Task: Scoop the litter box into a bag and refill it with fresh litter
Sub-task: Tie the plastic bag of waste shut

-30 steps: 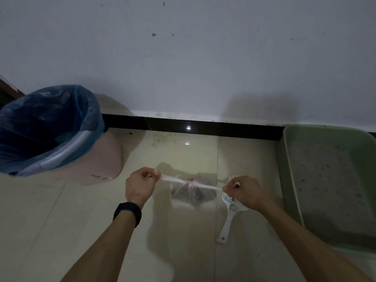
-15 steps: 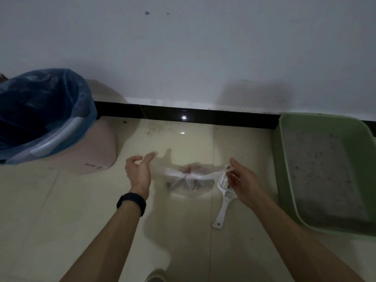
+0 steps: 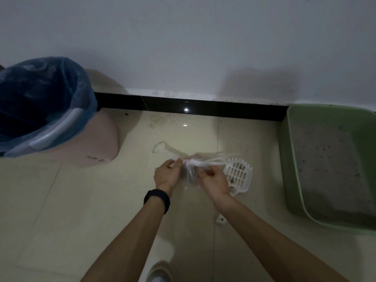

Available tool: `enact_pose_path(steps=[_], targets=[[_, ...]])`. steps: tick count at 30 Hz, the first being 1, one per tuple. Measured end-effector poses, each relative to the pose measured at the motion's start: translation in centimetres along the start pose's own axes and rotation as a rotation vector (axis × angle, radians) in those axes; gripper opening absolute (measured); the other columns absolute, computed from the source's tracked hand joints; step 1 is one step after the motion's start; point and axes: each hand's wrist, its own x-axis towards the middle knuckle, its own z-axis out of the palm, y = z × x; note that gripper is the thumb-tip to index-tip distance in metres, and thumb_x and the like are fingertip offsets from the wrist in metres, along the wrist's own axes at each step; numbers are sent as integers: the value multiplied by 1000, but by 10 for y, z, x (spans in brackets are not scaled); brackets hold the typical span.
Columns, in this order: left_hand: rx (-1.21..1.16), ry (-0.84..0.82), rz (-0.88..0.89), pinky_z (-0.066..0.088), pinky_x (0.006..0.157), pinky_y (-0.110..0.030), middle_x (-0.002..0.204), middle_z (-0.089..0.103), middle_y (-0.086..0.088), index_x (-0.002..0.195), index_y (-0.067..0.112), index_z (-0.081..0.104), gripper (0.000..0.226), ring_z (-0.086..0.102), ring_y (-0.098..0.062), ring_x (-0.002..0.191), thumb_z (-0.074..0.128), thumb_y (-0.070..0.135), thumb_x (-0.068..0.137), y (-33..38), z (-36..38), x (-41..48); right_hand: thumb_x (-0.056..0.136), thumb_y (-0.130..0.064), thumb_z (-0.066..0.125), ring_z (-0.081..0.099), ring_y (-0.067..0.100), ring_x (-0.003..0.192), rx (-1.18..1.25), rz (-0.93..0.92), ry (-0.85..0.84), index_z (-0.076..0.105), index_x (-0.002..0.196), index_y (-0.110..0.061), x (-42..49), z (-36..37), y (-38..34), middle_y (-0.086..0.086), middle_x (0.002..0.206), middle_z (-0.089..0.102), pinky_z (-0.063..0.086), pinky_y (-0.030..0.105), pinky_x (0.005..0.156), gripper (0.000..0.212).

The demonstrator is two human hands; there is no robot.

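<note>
Head view, left hand (image 3: 165,176), right hand (image 3: 213,183) gripping crumpled translucent bag (image 3: 195,162)

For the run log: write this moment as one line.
phase: closing clear bag | left hand: pinches its neck | right hand: grips it | scoop: on floor | litter box: holds litter

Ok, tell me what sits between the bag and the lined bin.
Nothing visible does. The left hand and right hand hold the bag; only floor tile lies between it and the bin, whose mouth is open.
</note>
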Motion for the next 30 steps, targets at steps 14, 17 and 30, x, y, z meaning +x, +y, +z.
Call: enact_pose_path(steps=[14, 17, 30], targets=[[158, 8, 623, 42, 71, -10, 97, 70, 18, 101, 30, 68, 16, 62, 1, 94, 58, 42, 96, 14, 0, -10, 97, -31, 57, 63, 7, 72, -51, -256, 104, 71, 87, -21, 38, -14, -27, -6, 78, 69, 36, 8, 57, 20], [320, 20, 764, 46, 71, -21, 95, 69, 15, 101, 29, 69, 18, 56, -6, 87, 56, 40, 98, 14, -2, -11, 87, -14, 64, 60, 2, 65, -30, -205, 90, 73, 85, -20, 42, -22, -33, -9, 71, 67, 40, 9, 54, 11], [707, 93, 1012, 31, 60, -19, 85, 67, 11, 97, 27, 70, 17, 51, -11, 84, 56, 36, 98, 36, -11, -7, 88, -55, 62, 70, 18, 83, 119, -111, -191, 75, 87, -14, 42, -20, -37, 3, 83, 75, 55, 32, 84, 43]])
